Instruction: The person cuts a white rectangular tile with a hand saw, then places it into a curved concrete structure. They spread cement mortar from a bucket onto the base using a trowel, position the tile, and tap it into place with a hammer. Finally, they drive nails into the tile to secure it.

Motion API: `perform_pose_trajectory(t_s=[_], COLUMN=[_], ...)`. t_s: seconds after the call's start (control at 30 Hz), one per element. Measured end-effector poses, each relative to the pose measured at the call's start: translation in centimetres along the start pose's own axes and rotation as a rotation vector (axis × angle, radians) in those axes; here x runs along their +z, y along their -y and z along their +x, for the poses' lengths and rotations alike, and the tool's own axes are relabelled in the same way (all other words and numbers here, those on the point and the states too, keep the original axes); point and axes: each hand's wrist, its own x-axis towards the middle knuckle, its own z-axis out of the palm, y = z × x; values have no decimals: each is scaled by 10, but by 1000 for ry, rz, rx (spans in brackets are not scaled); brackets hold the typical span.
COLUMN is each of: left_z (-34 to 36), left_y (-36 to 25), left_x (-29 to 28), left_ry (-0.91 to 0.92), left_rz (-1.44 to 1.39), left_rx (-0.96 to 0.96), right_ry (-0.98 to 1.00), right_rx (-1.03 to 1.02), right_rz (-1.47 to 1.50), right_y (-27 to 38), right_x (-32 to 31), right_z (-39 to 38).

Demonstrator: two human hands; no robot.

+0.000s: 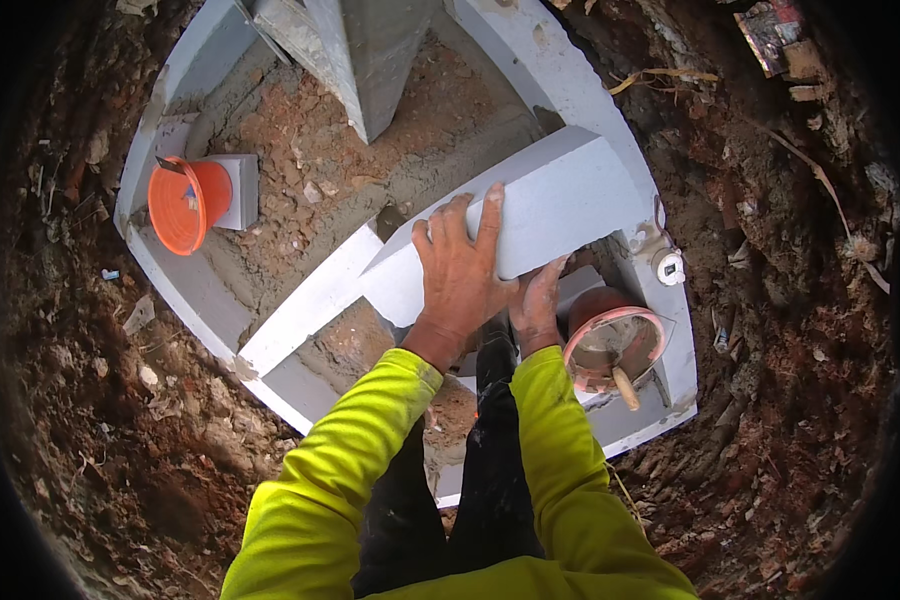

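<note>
A long pale grey lightweight concrete block (560, 205) lies along the top of the cross wall (315, 290), at its right-hand part. My left hand (460, 270) is spread over the block, fingertips hooked over its far edge and thumb on the near face. Lower and to the right, my right hand (540, 300) grips the block's near lower edge; its fingertips are partly hidden beneath. Close to my right hand stands an orange bucket (615, 340) holding grey mortar. A wooden-handled tool (625, 388) rests in it, its working end sunk in the mortar.
Low block walls (590, 90) enclose me and a patch of reddish soil (300, 140). A grey concrete column (370, 70) rises at the far side. Another orange bucket (190, 205) sits left beside a small block (242, 190). A white round item (668, 267) rests on the right wall.
</note>
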Motion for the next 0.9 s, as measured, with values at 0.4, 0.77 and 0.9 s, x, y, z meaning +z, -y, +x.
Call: perform_pose_trajectory(t_s=[0.4, 0.77, 0.9], left_z=[15, 47, 54], left_y=[1, 32, 42], left_x=[14, 60, 83], left_ry=[21, 134, 123], left_rz=[116, 214, 197], left_rx=[-39, -87, -95], right_ry=[-50, -63, -3], right_rx=[119, 174, 188], right_rz=[-49, -90, -201], right_y=[-16, -13, -13], right_x=[-2, 12, 10], right_z=[25, 61, 75])
